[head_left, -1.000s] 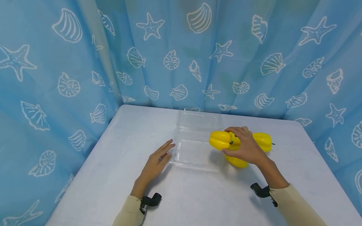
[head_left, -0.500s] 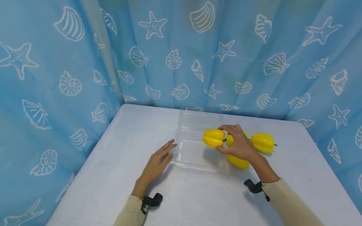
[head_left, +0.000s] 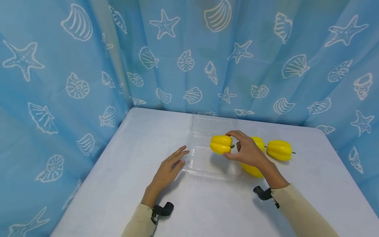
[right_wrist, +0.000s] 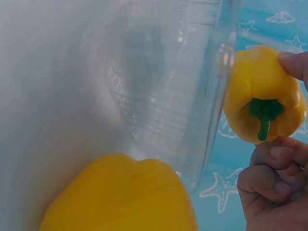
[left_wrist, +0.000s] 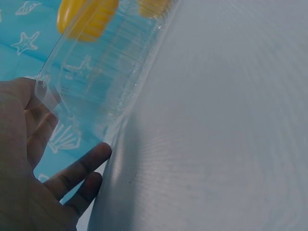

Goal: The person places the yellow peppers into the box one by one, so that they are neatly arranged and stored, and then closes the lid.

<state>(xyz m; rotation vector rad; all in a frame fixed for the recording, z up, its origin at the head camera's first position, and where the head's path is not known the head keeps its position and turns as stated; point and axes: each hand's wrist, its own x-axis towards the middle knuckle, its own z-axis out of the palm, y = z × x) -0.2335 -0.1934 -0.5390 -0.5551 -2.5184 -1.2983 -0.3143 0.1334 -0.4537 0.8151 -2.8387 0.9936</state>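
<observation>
A yellow bell pepper (head_left: 221, 144) with a green stem (right_wrist: 264, 115) is pinched between the thumb and fingers of my right hand (head_left: 246, 149), held over the front part of the clear plastic container (head_left: 201, 170). The container lies with its lid (head_left: 214, 124) unfolded toward the back. At its left edge, my left hand (head_left: 167, 171) has its fingers spread loosely. In the left wrist view, the container's corner (left_wrist: 46, 89) overlaps the fingers of that hand, which grips nothing.
To the right of the container lie more yellow bell peppers: one at the right (head_left: 279, 150), one behind my right hand (head_left: 258, 143) and one nearer (head_left: 253, 170). The white table (head_left: 207, 210) backs onto a blue curtain (head_left: 165, 65) with shell prints.
My right hand has carried the bell pepper left, from beside the other peppers to above the container. The left hand has stayed at the container's left edge.
</observation>
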